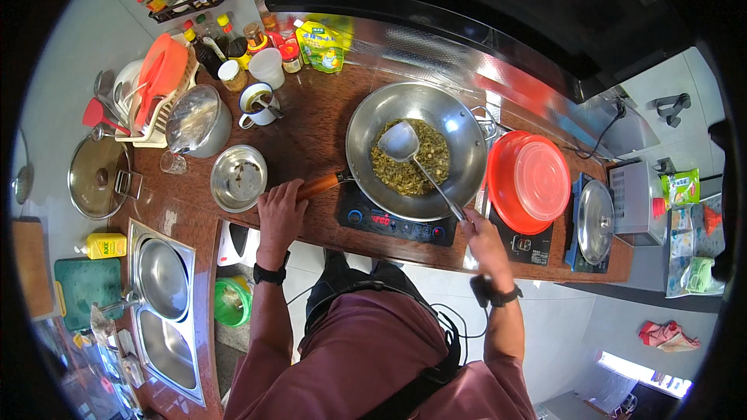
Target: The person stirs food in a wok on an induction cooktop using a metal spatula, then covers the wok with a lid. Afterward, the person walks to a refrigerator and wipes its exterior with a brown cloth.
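My left hand (282, 210) is closed round the brown wooden handle (320, 184) of a large steel wok (366, 120). The wok rests on a black induction cooker (366, 218) with lit red digits. Chopped green-brown food (424, 157) lies in the wok's bottom. In my right hand (484, 239) is the long handle of a metal spatula (400, 142), whose broad blade touches the chopped food near its left side. Beside my left hand stands a steel bowl (239, 179) with dark scraps in it.
Right of the wok sit a red basin with a clear lid (542, 176) and a lidded pan (597, 222). At the back left are an enamel mug (258, 105), a covered steel pot (198, 120), bottles and a dish rack (167, 120). A double sink (191, 253) lies at the left.
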Tool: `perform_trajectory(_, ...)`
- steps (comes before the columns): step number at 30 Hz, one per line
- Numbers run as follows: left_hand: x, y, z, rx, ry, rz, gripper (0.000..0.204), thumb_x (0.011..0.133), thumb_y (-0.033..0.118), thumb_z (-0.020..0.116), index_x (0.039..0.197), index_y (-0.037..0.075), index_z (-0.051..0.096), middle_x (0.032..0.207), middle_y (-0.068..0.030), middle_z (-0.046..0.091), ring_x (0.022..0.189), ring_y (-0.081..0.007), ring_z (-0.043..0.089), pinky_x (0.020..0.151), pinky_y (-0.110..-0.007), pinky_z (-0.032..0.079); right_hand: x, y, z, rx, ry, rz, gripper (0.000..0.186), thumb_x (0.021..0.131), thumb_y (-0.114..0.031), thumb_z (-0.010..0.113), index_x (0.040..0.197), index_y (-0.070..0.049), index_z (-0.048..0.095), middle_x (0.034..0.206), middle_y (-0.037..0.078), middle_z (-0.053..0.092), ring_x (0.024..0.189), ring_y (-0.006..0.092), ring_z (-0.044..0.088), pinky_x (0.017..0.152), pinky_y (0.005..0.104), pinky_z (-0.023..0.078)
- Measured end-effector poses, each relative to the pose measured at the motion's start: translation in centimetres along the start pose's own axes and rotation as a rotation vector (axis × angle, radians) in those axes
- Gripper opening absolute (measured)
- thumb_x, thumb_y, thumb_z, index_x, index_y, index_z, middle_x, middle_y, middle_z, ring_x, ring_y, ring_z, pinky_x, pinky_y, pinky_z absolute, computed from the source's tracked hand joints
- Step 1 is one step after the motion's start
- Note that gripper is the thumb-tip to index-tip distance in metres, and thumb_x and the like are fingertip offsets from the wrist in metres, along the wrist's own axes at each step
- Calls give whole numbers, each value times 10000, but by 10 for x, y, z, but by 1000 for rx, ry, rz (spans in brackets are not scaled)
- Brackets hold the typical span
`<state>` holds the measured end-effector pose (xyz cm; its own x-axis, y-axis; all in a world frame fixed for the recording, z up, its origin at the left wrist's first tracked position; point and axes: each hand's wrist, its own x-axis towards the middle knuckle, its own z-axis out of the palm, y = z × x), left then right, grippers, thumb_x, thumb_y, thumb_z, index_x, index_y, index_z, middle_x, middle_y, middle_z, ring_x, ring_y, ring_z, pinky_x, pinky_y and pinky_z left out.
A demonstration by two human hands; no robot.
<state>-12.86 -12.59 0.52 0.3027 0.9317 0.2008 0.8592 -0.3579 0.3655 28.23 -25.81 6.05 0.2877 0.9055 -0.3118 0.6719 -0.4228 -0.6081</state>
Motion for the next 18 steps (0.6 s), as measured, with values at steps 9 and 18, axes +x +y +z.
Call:
perform_trajectory(9, -1, -1, 1, -6, 0, -6, 475, 874, 139, 785, 1324, 122, 634, 1248, -80, 715, 1178, -284, 645, 1012, -459, 413, -31, 7, -16, -64, -37, 30, 355, 1015, -178, 628, 1360, -100, 663, 1064, 278, 735, 1041, 474, 704, 871, 521, 553)
perform_trajectory(18, 0, 0, 1, 8, -5, -12, 474, 877, 147, 784, 1327, 131, 638, 1250, -81, 716, 1190, -284, 645, 1024, -456, 413, -43, 8, -27, -207, 35, -18, 318, 988, -214, 688, 1297, -139, 701, 1001, 220, 754, 962, 448, 717, 815, 528, 565)
